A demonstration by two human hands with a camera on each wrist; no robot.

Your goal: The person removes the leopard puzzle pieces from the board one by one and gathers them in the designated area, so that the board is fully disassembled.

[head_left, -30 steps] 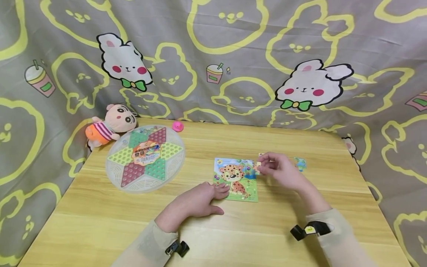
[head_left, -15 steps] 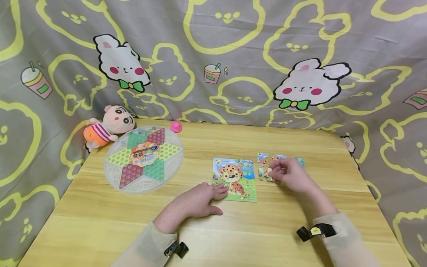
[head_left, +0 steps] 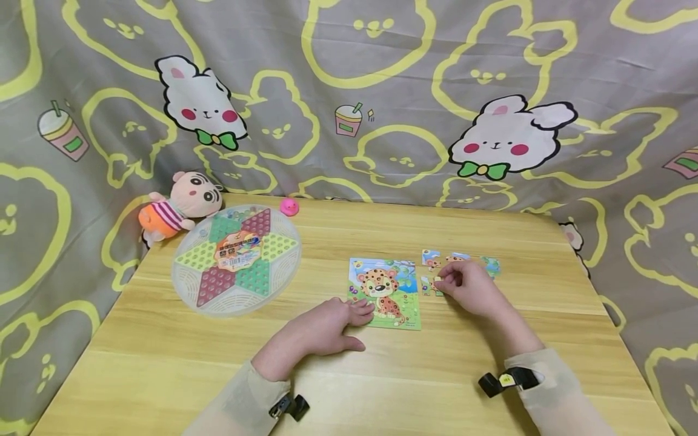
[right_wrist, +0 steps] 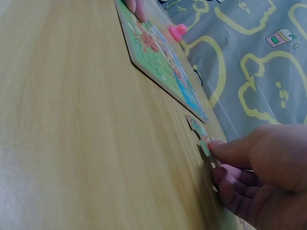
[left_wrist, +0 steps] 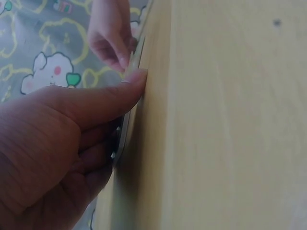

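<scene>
A square puzzle board with a spotted leopard cub picture lies flat on the table. My left hand rests on its left edge, fingers stretched over the picture, thumb out on the wood. To the right of the board, my right hand pinches a small puzzle piece low over the table between thumb and fingers, which partly hide it. Another puzzle piece lies beside it on the left. Behind lie a blue-cornered puzzle piece and more pieces, some partly covered by the right hand.
A round Chinese checkers board with a coloured star lies at the left on the wooden table. A plush doll leans behind it. Near the back edge sits a pink rubber duck. A patterned curtain surrounds the table.
My right hand has moved right from the board's edge to the loose pieces, and a piece now shows in front of the back row. The left hand has stayed on the board.
</scene>
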